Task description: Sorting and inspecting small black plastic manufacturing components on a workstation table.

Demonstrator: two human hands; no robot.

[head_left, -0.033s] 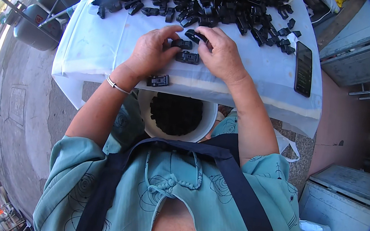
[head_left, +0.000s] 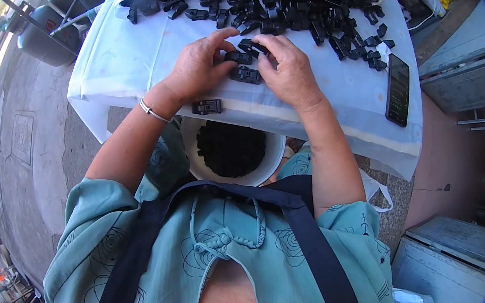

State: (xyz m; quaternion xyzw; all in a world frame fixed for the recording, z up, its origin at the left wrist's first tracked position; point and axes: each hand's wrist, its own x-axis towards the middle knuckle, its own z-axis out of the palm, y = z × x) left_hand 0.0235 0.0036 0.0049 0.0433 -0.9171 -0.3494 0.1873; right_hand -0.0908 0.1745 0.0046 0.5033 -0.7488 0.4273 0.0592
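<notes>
My left hand [head_left: 201, 64] is curled, thumb and fingers at the left end of a small black plastic piece [head_left: 240, 57] on the white-covered table. Pinched in my right hand [head_left: 288, 71] is another black plastic piece [head_left: 248, 45], tilted just above and beyond the first; my fingers partly cover it. A third, car-shaped piece [head_left: 246, 75] lies nearer me, below the gap between my hands. Close to the table's front edge, by my left wrist, rests one more such piece [head_left: 208, 107].
A large heap of black pieces [head_left: 276, 1] spreads over the far side of the white tablecloth [head_left: 136, 68]. A phone [head_left: 397, 89] lies at the right edge. Under the front edge, a white tub [head_left: 273, 165] holds many black pieces. Grey gas cylinders [head_left: 51, 32] stand at left.
The piece in my right hand has shifted slightly to the left, over the piece at my left fingers. My right fingers have moved a little with it.
</notes>
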